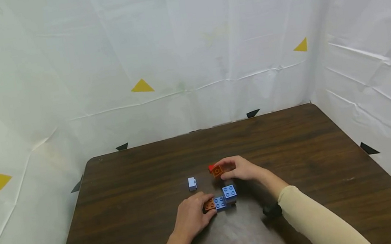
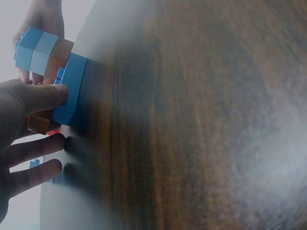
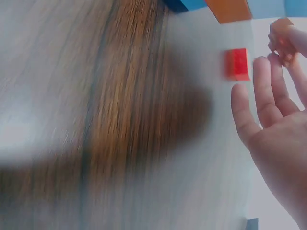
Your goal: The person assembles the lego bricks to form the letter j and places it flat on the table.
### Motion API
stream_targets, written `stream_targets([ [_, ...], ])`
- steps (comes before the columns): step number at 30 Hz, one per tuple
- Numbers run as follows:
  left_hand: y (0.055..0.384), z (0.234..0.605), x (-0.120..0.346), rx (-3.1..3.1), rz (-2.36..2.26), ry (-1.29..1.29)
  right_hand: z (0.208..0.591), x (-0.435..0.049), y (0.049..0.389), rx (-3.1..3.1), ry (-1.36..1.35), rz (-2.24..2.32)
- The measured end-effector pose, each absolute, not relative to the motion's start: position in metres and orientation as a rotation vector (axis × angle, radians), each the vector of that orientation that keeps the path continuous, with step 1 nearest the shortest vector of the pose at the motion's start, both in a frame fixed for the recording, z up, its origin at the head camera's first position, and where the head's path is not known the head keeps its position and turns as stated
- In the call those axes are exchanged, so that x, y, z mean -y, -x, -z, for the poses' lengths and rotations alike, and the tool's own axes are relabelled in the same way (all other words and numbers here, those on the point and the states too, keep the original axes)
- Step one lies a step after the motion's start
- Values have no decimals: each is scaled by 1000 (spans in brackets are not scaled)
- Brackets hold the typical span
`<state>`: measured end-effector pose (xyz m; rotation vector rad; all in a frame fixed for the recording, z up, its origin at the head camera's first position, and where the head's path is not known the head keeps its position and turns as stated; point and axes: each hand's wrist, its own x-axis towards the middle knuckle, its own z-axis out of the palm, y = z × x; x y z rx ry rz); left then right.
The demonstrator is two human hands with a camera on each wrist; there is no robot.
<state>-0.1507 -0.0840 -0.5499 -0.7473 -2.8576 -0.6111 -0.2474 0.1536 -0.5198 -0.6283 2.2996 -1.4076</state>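
My left hand grips one end of a joined build of toy building bricks. Thumb and fingers hold its orange brick, which sits on a long blue brick. At the other end rises a stack topped by a blue brick, with a lighter blue and an orange brick below it in the left wrist view. Beyond the build, my right hand pinches a loose orange brick above the table. A red brick lies on the table close by, partly hidden behind the orange one in the head view.
A pale blue brick stands on the table past my left hand. The dark wooden table has rounded far corners. White sheeting with yellow and black triangles hangs behind and beside it.
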Motion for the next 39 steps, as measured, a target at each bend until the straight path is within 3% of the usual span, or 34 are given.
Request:
stream_targets([
  [14, 151, 549, 84, 2887, 634, 741, 501, -187, 224, -2202, 644, 1541],
  [28, 151, 550, 85, 2868, 615, 756, 482, -185, 192, -2449, 787, 1413],
  [39, 151, 550, 85, 2833, 617, 772, 471, -171, 172, -2636, 1069, 1138],
])
